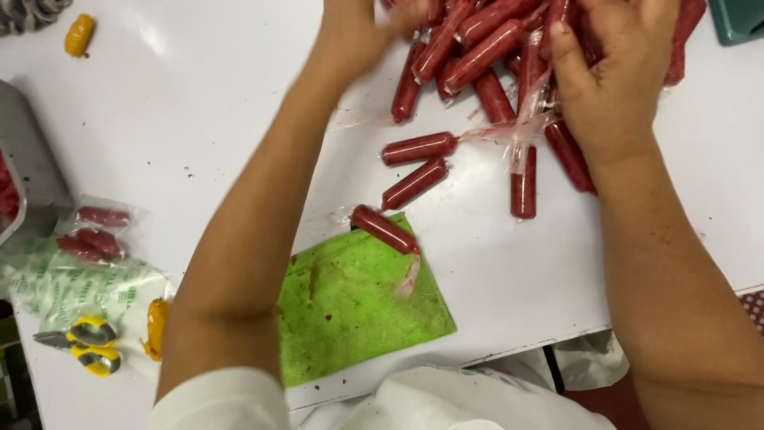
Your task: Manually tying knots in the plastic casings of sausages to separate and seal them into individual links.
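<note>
Glistening dark-red sausages (477,48) in clear plastic wrap.

1. We see dark red sausage-shaped rolls (485,48) in clear wrap, upper right.
2. A bright green cloth (358,310), red-stained, lies at lower centre.
3. Our scissors (83,344), lower left, have yellow handles.
4. The table (191,103) is white.

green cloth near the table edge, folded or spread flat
Spread flat: the stained green cloth lies open on the white table, one red sausage-shaped stick on its corner.
</note>
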